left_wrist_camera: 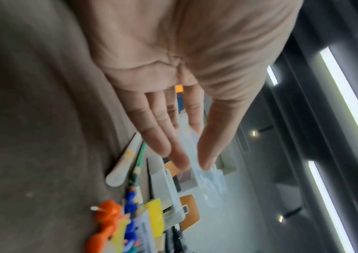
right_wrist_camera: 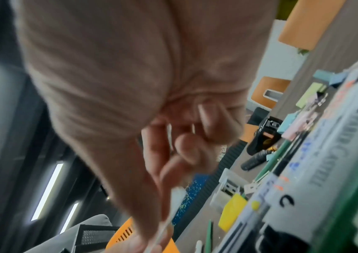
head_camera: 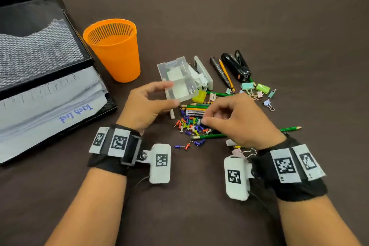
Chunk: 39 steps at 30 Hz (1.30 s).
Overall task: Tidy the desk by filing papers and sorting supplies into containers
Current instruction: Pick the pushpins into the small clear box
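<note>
Nearest, both forearms reach in over the dark desk point(head_camera: 199, 215), which lies bare between them and the near edge. The right hand point(head_camera: 235, 120) hangs palm down over the pushpins point(head_camera: 189, 125), fingers curled, thumb and forefinger pinching a white pin over the heap; pencils point(head_camera: 207, 136) and a pink clip point(head_camera: 239, 153) lie under and just behind its wrist. The left hand point(head_camera: 147, 104) holds up a small clear box point(head_camera: 180, 83) by its near corner, thumb and straight fingers lightly closed on it, tilted just above the pencils. Beyond the box a white case point(head_camera: 203, 74) lies on the desk, then a pen point(head_camera: 220, 72), a stapler point(head_camera: 236, 66) and binder clips point(head_camera: 257, 90) to the right. Left of the box stands the orange cup point(head_camera: 113, 50), apart from it, and further left the black tray point(head_camera: 40, 62) with papers point(head_camera: 50, 106). The desk's far half is open up to its back edge
</note>
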{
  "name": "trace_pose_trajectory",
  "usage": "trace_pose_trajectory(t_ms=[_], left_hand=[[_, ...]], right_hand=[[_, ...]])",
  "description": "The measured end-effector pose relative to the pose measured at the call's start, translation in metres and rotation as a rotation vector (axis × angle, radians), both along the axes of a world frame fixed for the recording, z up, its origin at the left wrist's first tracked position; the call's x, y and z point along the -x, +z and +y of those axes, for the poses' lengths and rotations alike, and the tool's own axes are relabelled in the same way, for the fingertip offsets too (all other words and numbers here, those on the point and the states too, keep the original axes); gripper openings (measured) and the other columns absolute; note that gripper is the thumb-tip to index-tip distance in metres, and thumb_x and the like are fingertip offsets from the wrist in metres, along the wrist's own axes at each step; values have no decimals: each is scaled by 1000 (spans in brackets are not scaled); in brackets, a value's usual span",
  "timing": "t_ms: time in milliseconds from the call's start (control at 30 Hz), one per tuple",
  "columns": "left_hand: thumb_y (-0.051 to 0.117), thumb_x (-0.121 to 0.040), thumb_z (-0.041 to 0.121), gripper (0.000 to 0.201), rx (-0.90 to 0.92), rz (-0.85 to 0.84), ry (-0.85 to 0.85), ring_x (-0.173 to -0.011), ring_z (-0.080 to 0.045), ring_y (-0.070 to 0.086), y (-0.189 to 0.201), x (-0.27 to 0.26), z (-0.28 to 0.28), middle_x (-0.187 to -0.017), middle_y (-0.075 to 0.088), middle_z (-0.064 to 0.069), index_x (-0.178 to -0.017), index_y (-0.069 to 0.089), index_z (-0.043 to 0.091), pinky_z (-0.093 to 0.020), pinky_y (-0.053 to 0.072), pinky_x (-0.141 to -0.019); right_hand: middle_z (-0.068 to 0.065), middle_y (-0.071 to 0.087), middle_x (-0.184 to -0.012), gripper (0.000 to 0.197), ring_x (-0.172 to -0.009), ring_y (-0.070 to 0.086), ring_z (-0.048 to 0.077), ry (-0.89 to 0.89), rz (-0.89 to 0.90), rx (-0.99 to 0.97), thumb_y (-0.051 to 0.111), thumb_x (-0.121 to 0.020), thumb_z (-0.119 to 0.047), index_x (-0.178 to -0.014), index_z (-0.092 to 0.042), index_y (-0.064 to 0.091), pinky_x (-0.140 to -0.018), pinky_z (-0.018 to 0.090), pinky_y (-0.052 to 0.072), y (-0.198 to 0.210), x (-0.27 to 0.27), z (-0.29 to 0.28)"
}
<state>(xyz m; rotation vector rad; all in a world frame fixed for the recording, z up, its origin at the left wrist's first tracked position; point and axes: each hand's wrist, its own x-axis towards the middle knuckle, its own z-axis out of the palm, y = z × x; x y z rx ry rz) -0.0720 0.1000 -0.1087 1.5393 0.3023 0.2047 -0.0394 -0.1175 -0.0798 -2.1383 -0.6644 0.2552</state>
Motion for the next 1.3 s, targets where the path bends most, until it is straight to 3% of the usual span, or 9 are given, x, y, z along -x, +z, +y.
trace_pose_trajectory(t_ms=[133, 233, 400, 467, 633, 733, 867, 1000, 1300], left_hand=[[79, -66, -8, 52, 70, -2, -24, -100, -13, 68, -7, 4, 9, -104, 70, 8, -105, 70, 25, -28, 60, -73], [88, -52, 9, 60, -23, -11, -34, -114, -20, 64, -4, 9, 10, -112, 71, 4, -105, 72, 32, -41, 55, -92], [85, -53, 10, 63, -115, -6, -62, -91, -13, 68, 2, 15, -1, -112, 68, -2, -111, 69, 30, -46, 52, -99], [86, -53, 10, 62, -111, -9, -65, -97, -11, 67, 4, 17, -2, -112, 69, -4, -109, 69, 30, -45, 51, -100], [89, -47, 20, 62, -41, -10, -52, -110, -20, 66, 9, 26, -5, -112, 71, -7, -105, 72, 30, -50, 50, -100], [89, -52, 10, 60, -97, 10, -69, -111, -18, 64, 14, 37, -7, -112, 70, -6, -106, 71, 29, -48, 48, -103], [89, -52, 13, 60, -167, 75, -71, -100, -11, 68, 20, 71, -1, -111, 70, 1, -106, 70, 31, -34, 50, -100], [81, -65, -13, 61, -58, 136, -73, -60, -8, 68, 11, 125, -12, -112, 64, 2, -113, 65, 21, -18, 52, -67], [80, -67, -14, 63, 73, 65, -61, -72, -20, 72, -8, 160, -35, -111, 66, 6, -113, 66, 26, -21, 55, -68]], right_hand=[[-7, 56, -52, 10, -49, 46, 3, 115, 51, 253, 77, -80, -25, -71, -22, 74, -53, 22, 41, 0, 8, 1], [-9, 54, -50, 13, -48, 47, 3, 114, 78, 314, 80, -78, -29, -70, -22, 74, -54, 22, 41, 0, 11, 6], [-15, 55, -46, 16, -45, 49, -4, 110, 133, 390, 83, -74, -34, -72, -20, 75, -55, 21, 40, -4, 11, 19], [-19, 55, -44, 16, -46, 50, -5, 125, 129, 445, 83, -74, -33, -73, -19, 74, -56, 21, 41, -7, 13, 25], [-10, 58, -58, 9, -62, 56, 6, 128, 49, 536, 76, -80, -24, -76, -18, 72, -65, 25, 50, -5, 21, 31], [-10, 59, -62, 8, -70, 61, 14, 137, -2, 587, 71, -80, -22, -72, -20, 69, -72, 31, 56, 0, 29, 30], [-9, 59, -60, 12, -61, 55, 6, 42, -88, 469, 69, -79, -28, -69, -22, 67, -68, 30, 54, 14, 45, 12], [-12, 56, -55, 13, -51, 47, 0, -38, 63, 123, 72, -81, -20, -69, -18, 69, -54, 15, 42, 28, 81, -4], [-3, 52, -53, 14, -48, 42, 5, -115, 98, -66, 77, -82, -30, -74, -20, 71, -51, 22, 38, 9, 115, 20]])
